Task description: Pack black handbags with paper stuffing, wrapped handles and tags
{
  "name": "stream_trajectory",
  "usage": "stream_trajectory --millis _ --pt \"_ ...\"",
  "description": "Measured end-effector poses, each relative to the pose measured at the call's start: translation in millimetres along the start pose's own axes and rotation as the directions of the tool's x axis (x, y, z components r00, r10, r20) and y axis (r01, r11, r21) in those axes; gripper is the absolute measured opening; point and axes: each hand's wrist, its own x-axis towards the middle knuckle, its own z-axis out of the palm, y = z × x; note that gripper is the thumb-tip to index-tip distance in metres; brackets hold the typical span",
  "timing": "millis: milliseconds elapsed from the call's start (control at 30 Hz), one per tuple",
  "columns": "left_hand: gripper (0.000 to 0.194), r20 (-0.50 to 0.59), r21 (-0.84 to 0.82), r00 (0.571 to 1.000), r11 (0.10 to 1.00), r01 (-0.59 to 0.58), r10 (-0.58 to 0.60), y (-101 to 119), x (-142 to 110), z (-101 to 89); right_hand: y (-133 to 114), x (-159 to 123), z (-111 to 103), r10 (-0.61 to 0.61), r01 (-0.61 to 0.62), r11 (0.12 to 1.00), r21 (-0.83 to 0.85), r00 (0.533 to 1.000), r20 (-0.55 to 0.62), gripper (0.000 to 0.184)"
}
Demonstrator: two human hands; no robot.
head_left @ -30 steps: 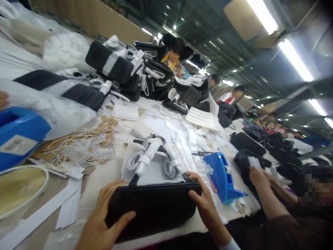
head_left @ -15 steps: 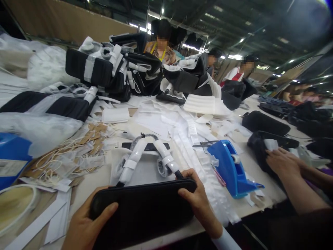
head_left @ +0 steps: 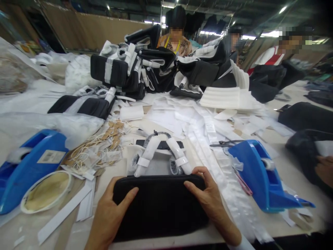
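Observation:
A black handbag (head_left: 161,208) is gripped at both ends near the table's front edge, its smooth flat side toward me. My left hand (head_left: 111,208) wraps its left end, thumb on the black face. At the right end, my right hand (head_left: 208,198) clasps it with the thumb in front and fingers over the top edge. Beyond the bag's top edge stand its handles (head_left: 148,152), wrapped in white padding and clear plastic. The fingers behind the bag are hidden.
Blue tape dispensers stand at left (head_left: 49,156) and right (head_left: 257,177). A white tub (head_left: 47,191), tags with strings (head_left: 104,149) and paper strips (head_left: 65,211) lie at left. Black bags (head_left: 156,66) are heaped at the back. A co-worker's hand (head_left: 325,170) shows at far right.
The view has swung left, so things appear farther right and more of the left dispenser shows. The handbag sits more level, still in both hands.

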Motion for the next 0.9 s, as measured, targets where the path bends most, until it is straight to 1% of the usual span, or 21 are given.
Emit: stream_trajectory --millis 67,133,200,267,367,433,500,533,600,667,733,767,800,900 --pt "0.048 -0.013 0.084 0.999 0.996 -0.033 0.034 -1 1 1.1 0 2 0 0.004 -0.004 1.0 -0.016 1.0 0.017 0.029" --pt "0.049 -0.034 0.145 0.993 0.983 -0.11 0.116 -3 3 3.1 -3 4 1 -0.006 0.007 1.0 -0.026 1.0 0.027 0.028" --pt "0.052 -0.064 0.165 0.971 0.962 -0.219 0.232 -5 6 5.1 -6 6 -1 -0.04 0.042 0.998 -0.041 0.999 0.034 0.028" --pt "0.05 -0.069 0.179 0.933 0.925 -0.336 0.353 -3 9 6.0 -12 10 -5 -0.085 0.091 0.993 -0.078 0.994 0.069 0.026" --pt "0.032 0.02 0.235 0.873 0.846 -0.478 0.488 6 16 3.8 -27 15 -13 -0.115 0.151 0.963 -0.221 0.979 0.169 0.025" --pt "0.022 0.091 0.239 0.849 0.816 -0.527 0.521 14 20 0.4 -39 18 -14 -0.151 0.217 0.907 -0.36 0.968 0.203 0.025" --pt "0.017 0.128 0.227 0.842 0.811 -0.539 0.523 21 24 -3.3 -51 21 -8 -0.216 0.289 0.811 -0.509 0.956 0.199 0.024" --pt "0.017 0.135 0.23 0.842 0.81 -0.54 0.523 24 25 -4.7 -56 23 -2 -0.241 0.303 0.755 -0.581 0.953 0.185 0.023" --pt "0.012 0.126 0.27 0.851 0.808 -0.524 0.51 31 26 -5.6 -65 27 12 -0.234 0.26 0.664 -0.701 0.963 0.136 0.022" --pt "0.019 0.082 0.338 0.871 0.808 -0.482 0.485 37 27 -3.2 -70 31 24 -0.185 0.177 0.625 -0.76 0.98 0.076 0.024" --pt "0.025 0.029 0.388 0.885 0.811 -0.438 0.464 43 30 2.6 -72 35 32 -0.153 0.132 0.627 -0.768 0.987 0.045 0.023" --pt "0.023 0.005 0.398 0.886 0.812 -0.427 0.464 46 33 6.4 -72 36 33 -0.143 0.122 0.645 -0.754 0.989 0.038 0.025" --pt "0.023 -0.012 0.4 0.883 0.812 -0.425 0.469 48 36 10.5 -71 37 34 -0.132 0.118 0.674 -0.729 0.99 0.038 0.031" --pt "0.046 -0.04 0.396 0.873 0.81 -0.433 0.486 54 46 22.3 -71 40 33 -0.087 0.108 0.767 -0.633 0.994 0.064 0.05"
